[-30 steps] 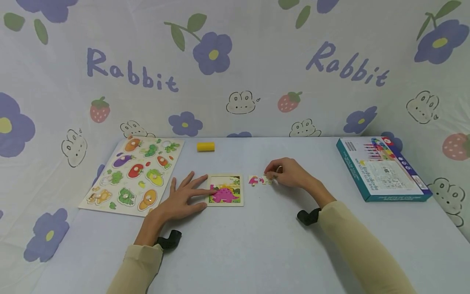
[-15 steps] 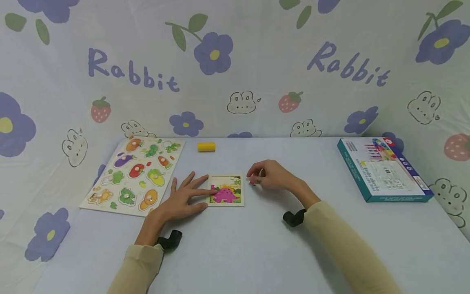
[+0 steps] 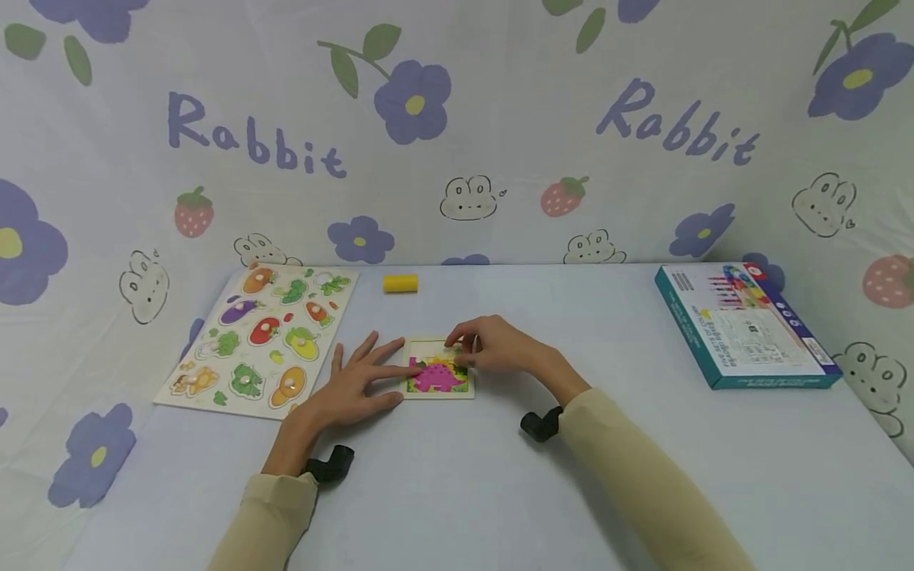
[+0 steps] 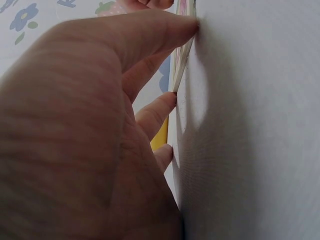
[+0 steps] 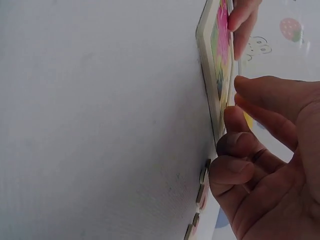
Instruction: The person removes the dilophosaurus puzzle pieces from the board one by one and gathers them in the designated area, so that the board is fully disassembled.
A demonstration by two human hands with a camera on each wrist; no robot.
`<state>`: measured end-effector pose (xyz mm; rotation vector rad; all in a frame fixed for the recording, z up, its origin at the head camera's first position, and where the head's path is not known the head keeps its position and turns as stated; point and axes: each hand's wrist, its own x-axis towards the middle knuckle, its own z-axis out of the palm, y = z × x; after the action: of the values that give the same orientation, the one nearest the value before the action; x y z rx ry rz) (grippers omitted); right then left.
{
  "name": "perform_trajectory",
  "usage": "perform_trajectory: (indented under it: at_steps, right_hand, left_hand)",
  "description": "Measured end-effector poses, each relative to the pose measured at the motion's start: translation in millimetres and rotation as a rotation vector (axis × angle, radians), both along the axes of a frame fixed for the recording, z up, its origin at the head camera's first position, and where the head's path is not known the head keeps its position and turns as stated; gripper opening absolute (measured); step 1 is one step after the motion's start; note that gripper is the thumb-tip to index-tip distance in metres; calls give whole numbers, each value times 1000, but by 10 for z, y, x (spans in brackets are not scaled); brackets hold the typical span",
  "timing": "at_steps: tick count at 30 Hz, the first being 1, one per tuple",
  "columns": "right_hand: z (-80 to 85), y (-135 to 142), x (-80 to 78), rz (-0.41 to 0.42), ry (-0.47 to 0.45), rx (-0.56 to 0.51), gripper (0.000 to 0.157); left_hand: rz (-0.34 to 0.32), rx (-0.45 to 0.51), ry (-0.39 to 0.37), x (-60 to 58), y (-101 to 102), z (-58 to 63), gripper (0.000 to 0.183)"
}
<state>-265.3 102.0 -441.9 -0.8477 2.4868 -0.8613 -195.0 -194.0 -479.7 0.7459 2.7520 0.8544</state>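
Head view: the puzzle board [image 3: 439,396] has its upper right beneath the right hand [image 3: 501,346], fingers bent, any grasp indiscernible; the left hand [image 3: 357,390], fingers spread, touches its left side.

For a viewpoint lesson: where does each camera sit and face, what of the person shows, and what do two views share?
Head: on the head, facing forward and down at the puzzle board; left hand, right hand and sleeves show.
Left wrist: on that wrist, facing past the left hand to the board; right hand at top edge.
Right wrist: on that wrist, facing past the right hand to the board; left hand at top edge.
Shared: both wrist views show the board side-on.
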Motion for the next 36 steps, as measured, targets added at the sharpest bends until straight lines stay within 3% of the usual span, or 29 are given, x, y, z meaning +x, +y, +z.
perform_trajectory:
  at_steps: [11, 36]
  right_hand:
    - [59, -55, 44, 22, 8, 66, 29]
    - [33, -58, 37, -2, 17, 56, 23]
  left_hand:
    - [-4, 8, -12, 2, 10, 31, 45]
    - [-3, 6, -8, 10, 19, 44, 45]
